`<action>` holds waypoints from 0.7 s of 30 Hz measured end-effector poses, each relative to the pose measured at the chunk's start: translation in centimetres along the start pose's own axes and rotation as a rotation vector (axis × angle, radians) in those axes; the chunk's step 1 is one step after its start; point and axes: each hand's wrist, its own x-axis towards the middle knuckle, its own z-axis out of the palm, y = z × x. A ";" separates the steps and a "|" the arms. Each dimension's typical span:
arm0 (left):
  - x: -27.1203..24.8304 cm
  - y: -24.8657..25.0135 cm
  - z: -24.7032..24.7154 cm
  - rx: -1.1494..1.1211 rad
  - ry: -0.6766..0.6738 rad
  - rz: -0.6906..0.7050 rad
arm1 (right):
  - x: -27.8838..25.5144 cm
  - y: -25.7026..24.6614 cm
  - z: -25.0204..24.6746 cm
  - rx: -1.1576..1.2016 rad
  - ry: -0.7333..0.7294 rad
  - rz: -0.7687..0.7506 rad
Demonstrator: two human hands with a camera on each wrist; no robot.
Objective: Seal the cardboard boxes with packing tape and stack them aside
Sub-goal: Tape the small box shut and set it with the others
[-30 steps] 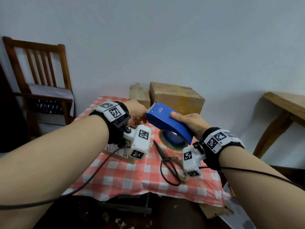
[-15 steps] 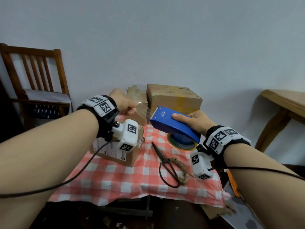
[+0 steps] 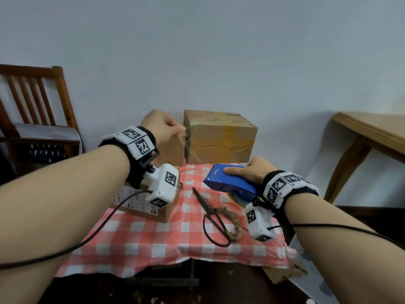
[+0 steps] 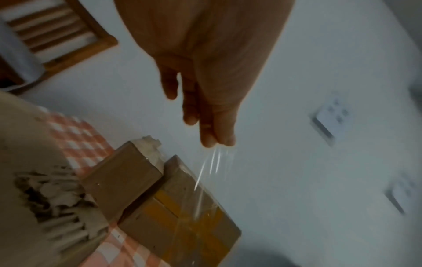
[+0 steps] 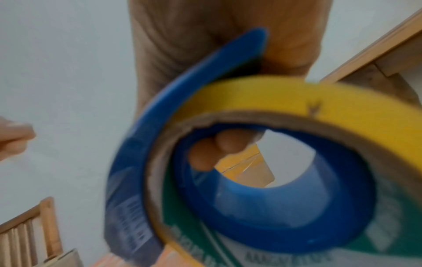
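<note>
My right hand (image 3: 245,172) grips a blue tape dispenser (image 3: 228,181) just above the table; its yellow tape roll (image 5: 274,94) fills the right wrist view, with my fingers (image 5: 217,148) curled through the core. Up and to the left, my left hand (image 3: 177,128) pinches the free end of a clear tape strip (image 4: 205,180), which stretches down toward the dispenser. A small labelled cardboard box (image 3: 153,207) sits under my left wrist. At the table's back stand a large taped box (image 3: 219,137) and a narrower box (image 3: 173,150) beside it.
Black scissors (image 3: 210,213) and a rope coil (image 3: 232,224) lie mid-table on the red checked cloth (image 3: 153,242). A wooden chair (image 3: 37,110) stands at the left, and a wooden table (image 3: 368,132) at the right. The wall is close behind the boxes.
My left hand has drawn the tape end up and left, away from the dispenser. My right hand has lowered the dispenser to the right, so the two are now well apart.
</note>
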 end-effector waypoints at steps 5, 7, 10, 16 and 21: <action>-0.8 3.1 2.5 0.135 0.026 0.263 | 1.3 -0.3 0.2 -0.050 0.076 0.071; -0.4 4.3 2.0 0.035 0.079 0.267 | 1.6 0.7 0.8 -0.144 0.106 0.094; 0.6 4.5 1.3 0.008 0.048 0.251 | 2.1 1.4 2.2 -0.173 0.093 0.093; 0.5 2.4 2.9 -0.041 -0.062 0.110 | 4.2 1.3 5.5 -0.330 -0.096 0.104; 0.3 2.1 3.2 -0.061 -0.166 0.051 | 4.9 2.2 7.1 -0.475 -0.208 0.043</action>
